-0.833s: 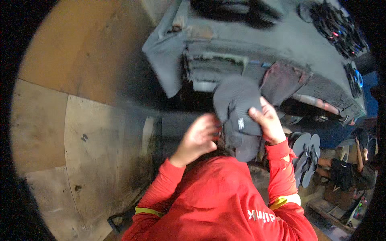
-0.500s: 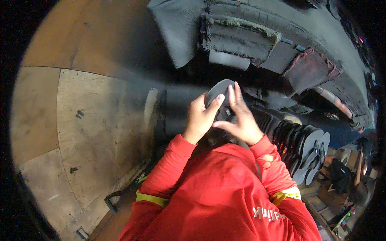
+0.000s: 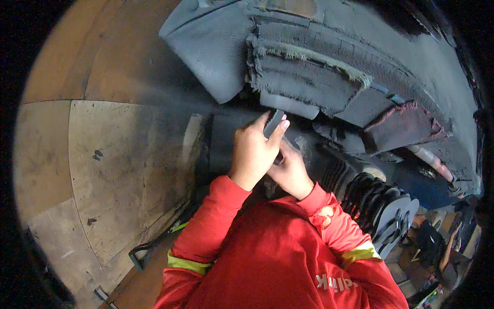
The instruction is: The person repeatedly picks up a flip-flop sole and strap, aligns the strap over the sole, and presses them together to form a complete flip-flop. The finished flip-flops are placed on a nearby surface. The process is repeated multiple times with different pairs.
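A dark grey flip-flop [image 3: 275,123] is held on edge just below the light cylindrical roller [image 3: 290,105] of a grey, dust-coated machine. My left hand [image 3: 250,152] grips its near side, the thumb along the sole. Lower down, my right hand [image 3: 291,172] is closed round the flip-flop's other end, its fingers partly hidden. Whether the sole's edge touches the roller cannot be made out.
Frayed cloth flaps [image 3: 314,72] hang from the machine's hood over the roller. To my right a row of flip-flops [image 3: 388,211] stands packed together. Worn plywood panels [image 3: 123,170] lie on the left, beside a dark metal handle [image 3: 139,256].
The flip-flop has turned from showing its flat face to standing on edge, closer to the roller. My right hand went from spread fingers to a closed grip, lower down.
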`<state>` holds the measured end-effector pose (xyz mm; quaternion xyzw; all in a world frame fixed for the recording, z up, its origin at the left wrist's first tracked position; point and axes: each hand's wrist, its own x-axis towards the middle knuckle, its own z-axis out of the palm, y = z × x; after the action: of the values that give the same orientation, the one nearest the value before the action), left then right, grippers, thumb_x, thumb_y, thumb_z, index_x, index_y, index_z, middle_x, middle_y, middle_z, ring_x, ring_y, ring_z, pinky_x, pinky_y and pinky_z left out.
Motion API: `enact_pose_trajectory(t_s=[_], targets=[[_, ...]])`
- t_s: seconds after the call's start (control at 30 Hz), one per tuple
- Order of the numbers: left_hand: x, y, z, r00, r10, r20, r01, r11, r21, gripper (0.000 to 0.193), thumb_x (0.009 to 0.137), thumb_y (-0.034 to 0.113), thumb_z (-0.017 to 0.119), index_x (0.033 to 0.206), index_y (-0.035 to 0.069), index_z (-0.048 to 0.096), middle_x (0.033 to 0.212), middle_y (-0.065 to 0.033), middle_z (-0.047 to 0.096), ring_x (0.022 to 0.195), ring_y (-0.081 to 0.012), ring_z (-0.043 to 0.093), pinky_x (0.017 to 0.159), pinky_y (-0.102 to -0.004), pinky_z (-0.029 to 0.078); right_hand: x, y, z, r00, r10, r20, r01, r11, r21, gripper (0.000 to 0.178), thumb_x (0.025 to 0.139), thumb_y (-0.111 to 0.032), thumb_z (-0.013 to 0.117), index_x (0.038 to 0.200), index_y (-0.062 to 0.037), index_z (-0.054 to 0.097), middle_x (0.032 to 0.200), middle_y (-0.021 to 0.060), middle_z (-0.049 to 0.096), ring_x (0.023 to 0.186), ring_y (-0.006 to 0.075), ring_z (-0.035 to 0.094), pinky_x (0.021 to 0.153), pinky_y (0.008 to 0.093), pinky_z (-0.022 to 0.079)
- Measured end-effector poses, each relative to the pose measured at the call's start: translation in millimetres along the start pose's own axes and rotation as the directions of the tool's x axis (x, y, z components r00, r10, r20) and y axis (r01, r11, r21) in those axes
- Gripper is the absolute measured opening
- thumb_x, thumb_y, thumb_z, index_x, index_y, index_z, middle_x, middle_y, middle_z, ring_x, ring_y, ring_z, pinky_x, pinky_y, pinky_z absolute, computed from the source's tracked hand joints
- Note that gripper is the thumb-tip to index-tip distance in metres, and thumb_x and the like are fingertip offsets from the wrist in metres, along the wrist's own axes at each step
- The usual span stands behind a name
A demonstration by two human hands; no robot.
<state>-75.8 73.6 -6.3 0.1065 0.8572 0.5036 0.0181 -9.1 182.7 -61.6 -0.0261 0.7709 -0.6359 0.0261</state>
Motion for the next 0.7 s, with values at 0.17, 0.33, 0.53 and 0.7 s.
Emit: enact_pose_trajectory(t_s=[0.17,0.33,0.53,0.7], targets=[[17.9,-9.7,11.8,0.977,-0.175,0.120,0.160,0.979,0.122,0.040,0.093,0.039,0.067,0.094,-0.001,0.069,0.077,-0.0255,0.068,0.075,-0.0440,0.068,0.063,-0.0487,0.053,10.2,3.1,-13.7,0.990,0.138,0.026,-0.137,0.990,-0.042,0.058,0.081,-0.012,0.077,0.134,0.0008,0.056,0.133,0.0294,0.059,0.123,0.0388,0.061,0.100,0.0398,0.050],[4.3,-5.1,9.1,0.992,-0.106,0.065,0.118,0.968,-0.222,0.031,0.095,0.026,0.068,0.108,-0.002,0.069,0.094,-0.0212,0.073,0.088,-0.0360,0.073,0.074,-0.0409,0.056,6.8,-8.9,-19.4,0.992,-0.123,-0.011,0.115,0.954,-0.277,0.048,0.081,-0.005,0.071,0.126,0.0025,0.059,0.125,0.0246,0.062,0.117,0.0364,0.062,0.095,0.0399,0.051],[-9.8,6.6,-13.0,0.999,0.018,-0.028,-0.022,0.984,-0.176,0.028,0.095,0.022,0.068,0.112,-0.001,0.069,0.101,-0.0202,0.073,0.094,-0.0342,0.073,0.079,-0.0388,0.057,-5.2,-26.0,-7.8,0.998,-0.035,0.046,0.041,0.988,-0.148,0.057,0.082,-0.003,0.068,0.136,0.0022,0.052,0.145,0.0340,0.045,0.131,0.0453,0.050,0.101,0.0421,0.050],[6.3,9.4,-9.9,0.997,-0.065,0.045,0.066,0.998,-0.020,0.025,0.093,0.024,0.069,0.103,0.000,0.069,0.094,-0.0243,0.070,0.086,-0.0422,0.069,0.072,-0.0436,0.055,-0.5,-24.0,-9.2,1.000,0.013,-0.014,-0.014,0.998,-0.057,0.044,0.080,-0.003,0.071,0.122,0.0013,0.062,0.117,0.0183,0.068,0.107,0.0279,0.068,0.083,0.0350,0.055]])
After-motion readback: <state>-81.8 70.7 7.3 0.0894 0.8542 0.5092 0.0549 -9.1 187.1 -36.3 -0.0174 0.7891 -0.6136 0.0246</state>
